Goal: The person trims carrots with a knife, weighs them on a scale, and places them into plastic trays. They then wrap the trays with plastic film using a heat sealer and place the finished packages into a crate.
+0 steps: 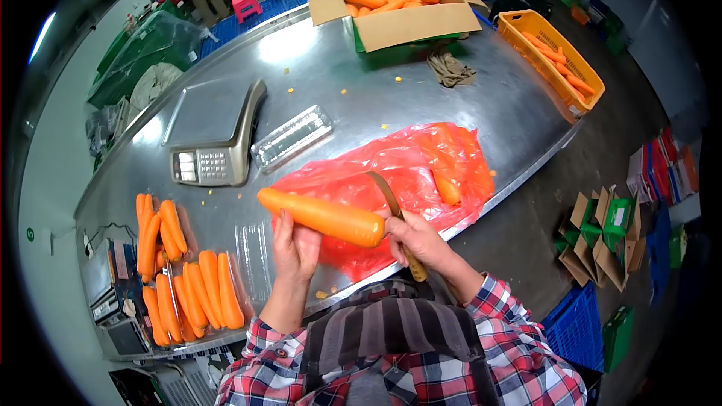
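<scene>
A large peeled-looking carrot [322,216] lies across my left hand [293,246], whose fingers and thumb close round its underside. In my right hand [418,242] is a knife [387,194] with a curved dark blade and a wooden handle; the blade points up and away from me. My right thumb is right at the carrot's thick end. Below both hands, a red plastic bag [353,259] spreads over the metal table [361,109]. Another carrot [447,188] shows at the bag's right part.
Trays of carrots [197,293] stand at the left, near a clear tray [254,259]. A weighing scale [210,135] and another clear tray [292,137] lie farther back. Along the far side are a cardboard box [417,30], a cloth [450,68] and an orange crate [579,94].
</scene>
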`<state>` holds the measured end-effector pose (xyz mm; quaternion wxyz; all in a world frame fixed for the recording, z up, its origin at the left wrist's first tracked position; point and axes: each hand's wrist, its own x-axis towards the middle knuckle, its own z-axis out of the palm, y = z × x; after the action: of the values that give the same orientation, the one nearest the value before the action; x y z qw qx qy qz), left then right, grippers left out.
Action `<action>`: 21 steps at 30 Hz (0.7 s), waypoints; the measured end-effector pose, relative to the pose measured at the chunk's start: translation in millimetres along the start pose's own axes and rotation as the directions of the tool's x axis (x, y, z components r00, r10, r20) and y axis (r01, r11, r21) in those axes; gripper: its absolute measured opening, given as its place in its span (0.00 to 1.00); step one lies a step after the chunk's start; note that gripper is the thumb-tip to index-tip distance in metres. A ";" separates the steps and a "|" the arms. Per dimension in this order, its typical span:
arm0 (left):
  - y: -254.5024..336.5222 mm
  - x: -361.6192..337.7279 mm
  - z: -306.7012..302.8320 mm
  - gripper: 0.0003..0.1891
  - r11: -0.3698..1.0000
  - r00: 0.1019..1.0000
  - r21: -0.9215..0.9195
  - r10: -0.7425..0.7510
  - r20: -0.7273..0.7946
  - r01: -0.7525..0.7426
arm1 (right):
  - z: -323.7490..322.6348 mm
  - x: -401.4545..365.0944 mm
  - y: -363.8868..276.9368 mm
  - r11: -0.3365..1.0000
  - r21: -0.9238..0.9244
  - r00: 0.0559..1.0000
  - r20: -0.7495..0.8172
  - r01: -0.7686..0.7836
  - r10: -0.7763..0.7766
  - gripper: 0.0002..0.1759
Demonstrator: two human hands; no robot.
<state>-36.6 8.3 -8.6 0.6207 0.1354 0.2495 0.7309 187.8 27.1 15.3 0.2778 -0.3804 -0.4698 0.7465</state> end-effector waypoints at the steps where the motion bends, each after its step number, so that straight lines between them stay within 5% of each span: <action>1: -2.4 1.4 4.8 0.17 1.000 1.000 0.025 0.004 0.020 -0.005 | -0.6 -0.2 -3.3 0.999 -0.030 0.999 -0.031 -0.012 0.011 0.28; 3: -8.8 0.1 18.1 0.17 0.998 0.995 0.067 -0.027 0.100 0.020 | -8.7 -2.3 7.2 0.999 -0.027 0.998 -0.039 -0.046 0.045 0.23; 6: -26.2 8.4 12.9 0.17 0.997 0.994 0.033 -0.071 0.081 0.068 | -18.1 -7.5 17.1 0.964 0.250 0.991 -0.070 -0.092 0.112 0.14; 10: -46.1 15.4 15.5 0.17 0.987 0.984 0.012 -0.162 0.075 0.161 | -36.4 -6.5 41.2 0.924 0.369 0.993 0.099 -0.095 0.063 0.28; 13: -54.6 18.6 22.2 0.18 0.964 0.957 0.054 -0.266 0.113 0.261 | -42.0 -8.8 50.4 0.862 0.503 0.998 0.030 -0.066 0.059 0.26; 17: -67.4 28.9 18.2 0.21 0.907 0.926 0.287 -0.355 0.131 0.307 | -88.1 -6.8 91.8 0.884 0.467 0.999 -0.028 -0.014 0.030 0.31; 21: -78.7 34.7 14.5 0.25 0.822 0.859 0.375 -0.500 0.112 0.429 | -96.4 -19.1 58.7 0.929 0.366 0.987 -0.161 0.052 0.009 0.32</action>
<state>30.1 53.3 -42.3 0.7704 0.2488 0.3307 0.4850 275.0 35.9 -58.3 0.3893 -0.3747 -0.3014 0.7856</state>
